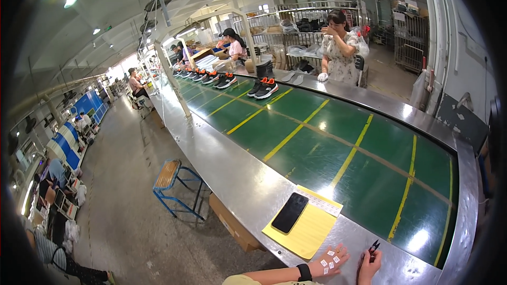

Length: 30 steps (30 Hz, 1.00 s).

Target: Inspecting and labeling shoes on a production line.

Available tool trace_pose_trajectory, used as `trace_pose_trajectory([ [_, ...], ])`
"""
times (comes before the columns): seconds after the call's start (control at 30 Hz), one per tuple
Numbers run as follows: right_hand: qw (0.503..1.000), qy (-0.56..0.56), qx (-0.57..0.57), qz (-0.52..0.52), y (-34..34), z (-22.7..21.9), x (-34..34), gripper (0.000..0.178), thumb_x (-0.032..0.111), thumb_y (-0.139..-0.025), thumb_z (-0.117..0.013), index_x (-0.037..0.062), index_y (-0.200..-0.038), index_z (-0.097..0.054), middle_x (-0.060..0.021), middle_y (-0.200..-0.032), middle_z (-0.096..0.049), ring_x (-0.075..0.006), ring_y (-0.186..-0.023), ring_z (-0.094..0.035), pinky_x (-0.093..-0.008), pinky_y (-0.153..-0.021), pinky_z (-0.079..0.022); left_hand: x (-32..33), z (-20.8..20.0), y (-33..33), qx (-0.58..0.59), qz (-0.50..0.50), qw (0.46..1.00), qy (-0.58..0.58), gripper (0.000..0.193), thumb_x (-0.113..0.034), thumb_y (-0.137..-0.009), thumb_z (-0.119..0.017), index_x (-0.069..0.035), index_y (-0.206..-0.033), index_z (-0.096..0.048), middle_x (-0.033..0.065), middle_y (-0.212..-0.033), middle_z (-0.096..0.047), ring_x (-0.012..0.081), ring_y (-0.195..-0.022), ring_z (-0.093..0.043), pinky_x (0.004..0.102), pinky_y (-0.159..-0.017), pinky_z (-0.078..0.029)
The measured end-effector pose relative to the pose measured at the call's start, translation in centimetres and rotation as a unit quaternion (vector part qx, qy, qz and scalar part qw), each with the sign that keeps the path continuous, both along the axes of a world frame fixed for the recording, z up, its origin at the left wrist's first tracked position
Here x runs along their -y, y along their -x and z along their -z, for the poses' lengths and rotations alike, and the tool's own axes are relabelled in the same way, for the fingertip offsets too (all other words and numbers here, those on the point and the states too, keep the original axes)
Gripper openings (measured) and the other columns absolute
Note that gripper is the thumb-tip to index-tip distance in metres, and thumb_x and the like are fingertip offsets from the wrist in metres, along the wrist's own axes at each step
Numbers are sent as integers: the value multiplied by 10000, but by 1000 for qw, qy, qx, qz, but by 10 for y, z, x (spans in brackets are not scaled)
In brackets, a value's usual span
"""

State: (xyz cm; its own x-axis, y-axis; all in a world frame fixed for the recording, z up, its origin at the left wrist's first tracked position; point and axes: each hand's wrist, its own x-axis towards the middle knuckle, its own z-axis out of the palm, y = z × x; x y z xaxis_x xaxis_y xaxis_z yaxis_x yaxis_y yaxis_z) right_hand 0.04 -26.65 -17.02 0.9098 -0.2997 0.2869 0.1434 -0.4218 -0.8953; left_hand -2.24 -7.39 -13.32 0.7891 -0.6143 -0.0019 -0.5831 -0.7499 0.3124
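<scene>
Right now, at the near end of the line, the right hand has its fingers curled around a pair of small cutters, which stand with their dark tips pointing away from the body, over the metal ledge and near the edge of the green belt. How far the cutters' blades are parted is too small to tell. Just beside it, the left hand is turned back upward over the same ledge, fingers loosely stretched toward the right hand; whether anything lies under its palm, I cannot tell. Several small white stickers dot the back of that hand, and a black band circles the wrist. Near the left hand's fingers lies a yellow sheet, with a dark phone on it and a white strip of labels along its far edge. Yellow lines cross the belt, and farther along it stands a pair of black shoes with orange trim. Across the belt, a person in a pale patterned top holds a hand to the face. A blue-framed stool stands left of the ledge, near a cardboard box.
</scene>
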Motion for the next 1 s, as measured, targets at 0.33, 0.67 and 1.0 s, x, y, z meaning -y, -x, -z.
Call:
trace_pose_trajectory([
  [0.33,999,48,-2,-3,-2,-4,0,127,54,-767,-624,9,-848,-538,-126,-784,-561,-284,-703,-544,-360,-642,-432,2,-11,-1,-18,-4,1000,-20,703,-338,-786,-632,-22,-1332,-323,225,-1349,-331,417,-1279,-296,541,-939,-350],
  [0.67,996,83,7,-13,-1,-13,0,111,17,-778,-590,2,-874,-537,-94,-779,-549,-198,-700,-529,-301,-653,-434,5,1,-2,-20,-7,1000,-19,745,-350,-757,-652,-32,-1343,-319,235,-1352,-327,430,-1289,-277,570,-932,-346],
  [1.0,996,91,13,-11,-3,-10,1,139,42,-763,-621,10,-882,-555,-119,-797,-562,-264,-719,-545,-348,-660,-435,4,-8,-4,-18,-2,1000,-17,708,-338,-782,-637,-27,-1334,-321,220,-1331,-344,416,-1284,-287,540,-933,-348],
])
